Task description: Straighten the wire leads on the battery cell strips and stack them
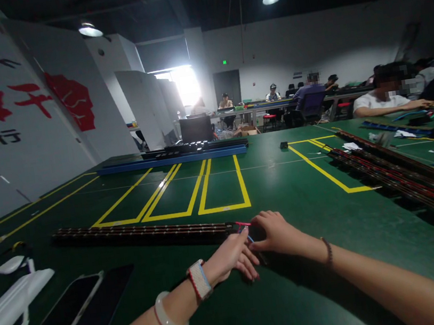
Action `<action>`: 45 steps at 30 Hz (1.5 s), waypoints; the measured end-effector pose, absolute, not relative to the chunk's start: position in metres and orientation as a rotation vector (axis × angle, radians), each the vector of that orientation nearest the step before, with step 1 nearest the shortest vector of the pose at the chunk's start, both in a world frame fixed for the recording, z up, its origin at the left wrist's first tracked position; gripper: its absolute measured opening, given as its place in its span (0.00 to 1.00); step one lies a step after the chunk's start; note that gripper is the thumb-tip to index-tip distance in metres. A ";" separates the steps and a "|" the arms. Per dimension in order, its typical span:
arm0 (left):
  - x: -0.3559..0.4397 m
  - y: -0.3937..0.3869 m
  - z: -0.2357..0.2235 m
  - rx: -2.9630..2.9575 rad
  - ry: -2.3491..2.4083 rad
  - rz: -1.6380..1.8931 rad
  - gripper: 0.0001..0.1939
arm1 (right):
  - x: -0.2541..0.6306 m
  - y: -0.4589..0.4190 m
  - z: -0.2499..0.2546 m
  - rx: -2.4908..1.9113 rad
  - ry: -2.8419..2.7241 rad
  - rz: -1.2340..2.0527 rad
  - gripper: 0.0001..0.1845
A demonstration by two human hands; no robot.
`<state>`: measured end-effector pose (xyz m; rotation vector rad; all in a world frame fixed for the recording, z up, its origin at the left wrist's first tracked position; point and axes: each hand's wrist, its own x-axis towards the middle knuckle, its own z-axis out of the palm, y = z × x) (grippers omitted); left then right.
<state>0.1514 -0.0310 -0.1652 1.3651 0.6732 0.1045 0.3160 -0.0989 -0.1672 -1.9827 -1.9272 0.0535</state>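
A long dark bar (pixel 142 233) with rows of small shiny spots lies across the green table in front of me. Short thin wires (pixel 243 224), one red and one blue, come out at its right end. My left hand (pixel 236 256) is at that end, thumb and forefinger pinched on the wires, its other fingers hanging loosely below. From the right, my right hand (pixel 277 232) meets it with fingers curled and tips at the same wires. The fingers partly hide the wire ends, so which wire each hand grips is unclear.
More dark bars with red wires (pixel 398 185) lie bundled at right. Yellow tape outlines (pixel 225 208) mark the table (pixel 298 280). Blue and black rails (pixel 172 159) lie along the far edge. White pieces (pixel 14 304) and a dark panel (pixel 70 323) sit at left. A person (pixel 385 98) works at far right.
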 end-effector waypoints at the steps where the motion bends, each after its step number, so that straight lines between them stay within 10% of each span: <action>1: 0.151 -0.031 -0.164 1.339 0.672 0.114 0.28 | 0.315 -0.098 -0.166 -1.995 -1.904 0.045 0.23; 6: 0.155 -0.030 -0.165 1.140 0.600 0.210 0.20 | 0.314 -0.094 -0.165 -1.940 -1.946 -0.234 0.05; 19: 0.170 -0.034 -0.190 0.752 0.474 0.446 0.10 | 0.299 -0.105 -0.182 -1.466 -2.424 -1.045 0.08; 45: 0.161 -0.038 -0.179 1.008 0.574 0.339 0.18 | 0.335 -0.092 -0.157 -2.228 -2.078 -0.348 0.17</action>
